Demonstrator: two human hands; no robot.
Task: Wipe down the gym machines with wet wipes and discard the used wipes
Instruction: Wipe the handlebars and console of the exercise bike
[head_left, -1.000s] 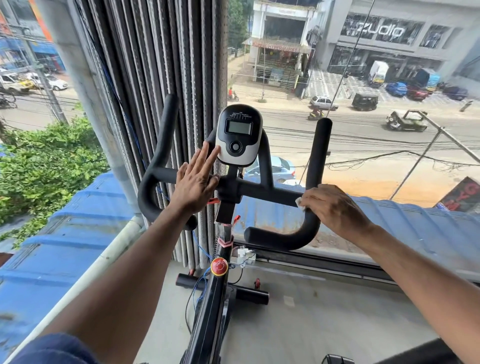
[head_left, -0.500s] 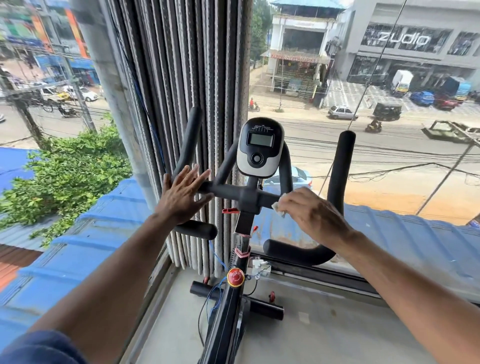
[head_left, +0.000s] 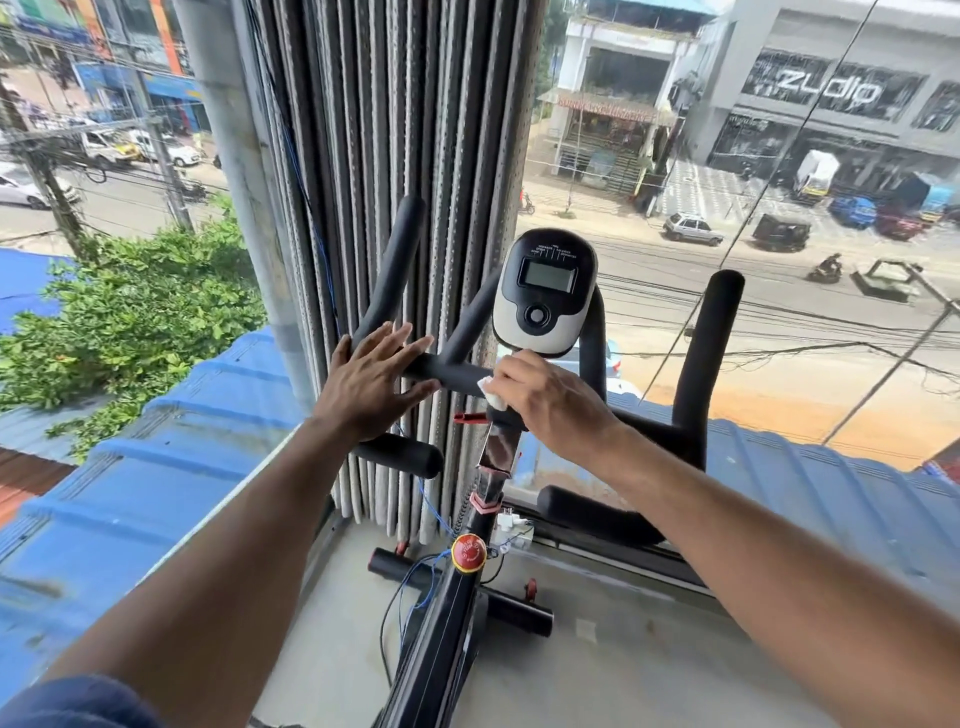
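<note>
A tall window looks down on a busy street and blue roofing, with a bunched curtain (head_left: 395, 156) hanging just behind the exercise bike (head_left: 467, 597) that stands on the grey floor. The main risk, as I judge it, is the wet wipe (head_left: 491, 391) being dragged up onto the display console (head_left: 543, 291) directly above it, letting moisture reach the screen and button; the wipe is also a small wad, so it could slip out of the grip and drop down beside the frame and its loose blue wires (head_left: 415, 582). Pressing sideways on the handlebar (head_left: 447, 370) might also swing it if the stem clamp is loose. The left hand (head_left: 371, 384) lies flat with fingers spread wide over the left part of the crossbar, holding nothing, apparently steadying the bar. The right hand (head_left: 550, 400) reaches in from the right, fingers curled down around the wipe, pressing it against the bar's centre junction just under the console.
</note>
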